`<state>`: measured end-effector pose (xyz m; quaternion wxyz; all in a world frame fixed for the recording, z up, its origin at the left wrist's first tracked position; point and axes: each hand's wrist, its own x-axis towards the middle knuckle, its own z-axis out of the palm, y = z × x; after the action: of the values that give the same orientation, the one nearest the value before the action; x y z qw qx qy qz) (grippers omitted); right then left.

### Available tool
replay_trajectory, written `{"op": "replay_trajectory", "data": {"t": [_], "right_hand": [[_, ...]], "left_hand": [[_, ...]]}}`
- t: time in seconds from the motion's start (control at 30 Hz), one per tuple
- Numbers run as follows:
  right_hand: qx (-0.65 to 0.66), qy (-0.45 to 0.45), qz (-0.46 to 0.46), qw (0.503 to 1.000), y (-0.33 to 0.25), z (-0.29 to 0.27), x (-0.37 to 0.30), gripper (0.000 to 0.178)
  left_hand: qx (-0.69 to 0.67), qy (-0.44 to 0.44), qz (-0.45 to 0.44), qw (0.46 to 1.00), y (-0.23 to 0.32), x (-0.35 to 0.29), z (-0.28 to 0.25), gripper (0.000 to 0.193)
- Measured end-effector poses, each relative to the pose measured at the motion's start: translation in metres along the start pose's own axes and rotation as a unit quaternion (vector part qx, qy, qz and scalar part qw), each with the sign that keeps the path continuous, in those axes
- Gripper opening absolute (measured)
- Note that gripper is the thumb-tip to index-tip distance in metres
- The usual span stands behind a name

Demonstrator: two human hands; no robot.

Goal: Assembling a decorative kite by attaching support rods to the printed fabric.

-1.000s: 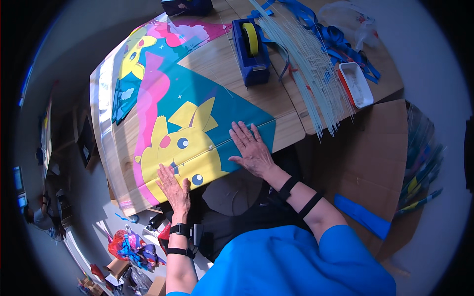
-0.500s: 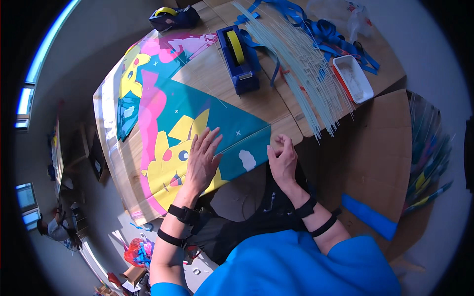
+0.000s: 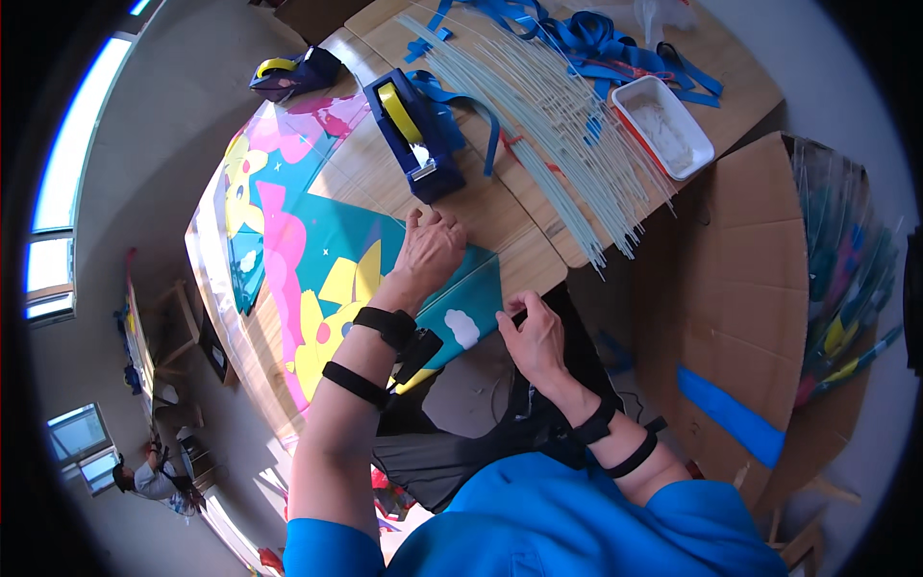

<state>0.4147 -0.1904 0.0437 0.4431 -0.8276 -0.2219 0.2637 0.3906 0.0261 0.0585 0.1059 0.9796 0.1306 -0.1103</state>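
Note:
A teal, pink and yellow printed sheet (image 3: 288, 240) with cartoon figures and small white clouds lies on the wooden table. My left hand (image 3: 431, 252) is over its upper edge, just below a blue tape dispenser (image 3: 444, 159) with a yellow core. The fingers are bent and drawn together, tips lowered, hiding whatever they pinch. At the sheet's right edge is my right hand (image 3: 535, 338), its thumb and curled forefinger close together. What lies between them is too small to make out. A fold line crosses the sheet between the hands.
Several thin pale rods (image 3: 548, 144) spread over the table's right half, beside blue strips (image 3: 596, 43) and a white tray (image 3: 689, 163). A second tape dispenser (image 3: 298, 75) stands far left. To the right is a cardboard box (image 3: 731, 298). Another person (image 3: 159, 476) is distant left.
My left hand has moved up and right across the sheet toward the dispenser, its fingers going from flat to bent. The right hand stays near the sheet's edge. The whole view has shifted slightly.

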Motion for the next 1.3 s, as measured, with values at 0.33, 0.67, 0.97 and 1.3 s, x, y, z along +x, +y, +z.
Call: {"op": "replay_trajectory", "data": {"t": [0.33,0.67,0.97,1.3], "right_hand": [[0.130,-0.042,0.088,0.987,0.001,-0.010,0.005,0.017],[0.166,-0.003,0.035,0.985,0.016,-0.004,0.019,0.016],[0.121,0.110,-0.073,0.984,-0.018,-0.022,0.034,0.011],[0.093,0.130,-0.203,0.966,-0.025,-0.017,0.046,0.013]], "left_hand": [[0.031,-0.014,0.046,0.998,-0.006,-0.002,-0.007,0.023],[-0.159,-0.110,0.015,0.981,0.018,0.011,-0.013,0.027],[-0.317,-0.121,-0.037,0.940,0.013,-0.002,-0.046,0.028],[-0.301,-0.103,-0.031,0.948,0.015,-0.004,-0.048,0.028]]}}
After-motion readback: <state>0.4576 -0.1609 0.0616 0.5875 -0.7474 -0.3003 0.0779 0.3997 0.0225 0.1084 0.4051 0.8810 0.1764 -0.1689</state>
